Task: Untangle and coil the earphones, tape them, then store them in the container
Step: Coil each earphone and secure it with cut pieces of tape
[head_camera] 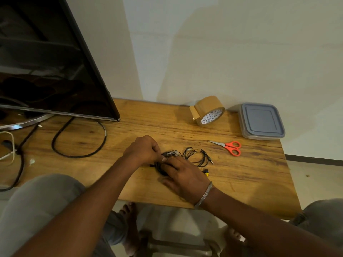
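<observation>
A tangle of black earphones [194,157] lies on the wooden table [148,130], its jack plug pointing right. My left hand [143,149] has its fingers curled and pinches the cords at the left part of the tangle. My right hand [182,176] lies over the near part of the cords, its fingers on them; how they hold is hidden. A small yellow and black piece [206,173] peeks out beside my right hand. A roll of brown tape [207,110] and a closed container with a grey lid [260,120] stand at the back right.
Orange-handled scissors [229,147] lie between the earphones and the container. A dark television [46,58] on a metal stand fills the back left, with a thick black cable loop [79,141] and white cords [9,145] on the table there. My knees are below the table's front edge.
</observation>
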Action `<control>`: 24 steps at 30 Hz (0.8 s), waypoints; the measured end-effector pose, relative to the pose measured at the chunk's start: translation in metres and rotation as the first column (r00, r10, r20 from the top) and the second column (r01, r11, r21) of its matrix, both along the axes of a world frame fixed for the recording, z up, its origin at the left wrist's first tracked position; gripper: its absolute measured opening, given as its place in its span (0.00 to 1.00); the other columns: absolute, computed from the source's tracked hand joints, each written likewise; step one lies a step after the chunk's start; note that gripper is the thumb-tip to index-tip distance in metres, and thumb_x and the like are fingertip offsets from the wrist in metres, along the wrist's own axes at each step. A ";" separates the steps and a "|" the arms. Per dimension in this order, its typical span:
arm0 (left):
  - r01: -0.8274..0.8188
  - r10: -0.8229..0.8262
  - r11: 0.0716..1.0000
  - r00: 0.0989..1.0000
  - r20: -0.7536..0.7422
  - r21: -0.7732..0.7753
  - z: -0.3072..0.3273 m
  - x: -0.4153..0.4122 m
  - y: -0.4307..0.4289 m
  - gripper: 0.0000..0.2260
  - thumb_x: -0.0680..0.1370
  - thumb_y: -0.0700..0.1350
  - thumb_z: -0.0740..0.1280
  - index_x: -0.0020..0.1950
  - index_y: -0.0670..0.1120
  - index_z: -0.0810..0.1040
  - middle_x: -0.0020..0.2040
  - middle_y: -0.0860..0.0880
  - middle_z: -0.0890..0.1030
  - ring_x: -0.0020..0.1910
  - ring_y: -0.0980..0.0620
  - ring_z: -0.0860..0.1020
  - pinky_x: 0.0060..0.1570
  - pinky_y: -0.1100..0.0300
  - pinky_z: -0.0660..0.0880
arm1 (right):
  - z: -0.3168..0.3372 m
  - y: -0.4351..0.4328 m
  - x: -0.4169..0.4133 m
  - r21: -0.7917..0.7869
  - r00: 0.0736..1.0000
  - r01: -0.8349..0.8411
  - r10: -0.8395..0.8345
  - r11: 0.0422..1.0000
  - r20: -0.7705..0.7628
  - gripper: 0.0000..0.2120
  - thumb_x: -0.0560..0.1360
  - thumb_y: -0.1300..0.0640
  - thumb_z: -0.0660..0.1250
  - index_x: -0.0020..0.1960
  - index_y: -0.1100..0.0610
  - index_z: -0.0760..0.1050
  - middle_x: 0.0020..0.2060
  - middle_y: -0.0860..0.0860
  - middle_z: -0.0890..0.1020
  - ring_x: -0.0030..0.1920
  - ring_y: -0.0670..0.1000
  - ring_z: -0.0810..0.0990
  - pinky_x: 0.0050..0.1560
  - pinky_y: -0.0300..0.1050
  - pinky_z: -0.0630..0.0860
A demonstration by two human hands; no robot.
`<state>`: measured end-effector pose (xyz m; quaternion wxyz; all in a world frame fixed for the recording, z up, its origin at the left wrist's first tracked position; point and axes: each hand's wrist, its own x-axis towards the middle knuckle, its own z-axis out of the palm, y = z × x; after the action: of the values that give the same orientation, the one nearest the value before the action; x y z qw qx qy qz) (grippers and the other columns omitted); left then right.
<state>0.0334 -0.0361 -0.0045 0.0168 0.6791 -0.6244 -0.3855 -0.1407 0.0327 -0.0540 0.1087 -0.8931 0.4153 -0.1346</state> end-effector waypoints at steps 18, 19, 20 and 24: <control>-0.055 -0.039 0.932 0.967 -0.250 -0.359 0.015 -0.015 -0.007 0.09 0.78 0.49 0.70 0.38 0.50 0.82 0.38 0.55 0.83 0.35 0.63 0.76 0.35 0.64 0.67 | 0.093 -0.073 -0.146 0.294 0.757 0.628 -0.479 0.720 -0.445 0.05 0.76 0.57 0.68 0.50 0.49 0.80 0.50 0.53 0.82 0.47 0.55 0.82 0.49 0.50 0.82; -0.041 -0.059 0.930 0.965 -0.257 -0.367 0.014 -0.016 -0.006 0.09 0.78 0.48 0.70 0.38 0.51 0.82 0.37 0.57 0.82 0.34 0.64 0.76 0.35 0.64 0.67 | 0.092 -0.072 -0.144 0.289 0.737 0.649 -0.488 0.703 -0.469 0.07 0.76 0.57 0.69 0.52 0.49 0.80 0.51 0.53 0.81 0.48 0.55 0.82 0.49 0.49 0.81; -0.035 -0.070 0.927 0.961 -0.267 -0.373 0.013 -0.016 -0.004 0.08 0.78 0.48 0.70 0.38 0.51 0.82 0.37 0.58 0.82 0.33 0.65 0.76 0.35 0.64 0.67 | 0.090 -0.073 -0.142 0.283 0.722 0.664 -0.496 0.692 -0.482 0.08 0.76 0.58 0.69 0.55 0.51 0.80 0.52 0.53 0.81 0.48 0.55 0.81 0.48 0.48 0.80; -0.223 0.062 0.926 0.886 -0.460 -0.305 0.012 -0.028 -0.003 0.07 0.80 0.46 0.68 0.45 0.47 0.83 0.40 0.52 0.84 0.32 0.60 0.77 0.34 0.62 0.74 | 0.087 -0.075 -0.131 0.221 0.719 0.662 -0.523 0.717 -0.459 0.09 0.74 0.54 0.70 0.54 0.49 0.79 0.51 0.52 0.81 0.49 0.54 0.81 0.51 0.50 0.80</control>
<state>0.0049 -0.0387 0.0075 0.3073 0.6044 -0.6100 -0.4100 -0.2720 -0.0419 0.0331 0.1459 -0.6797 0.7137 0.0857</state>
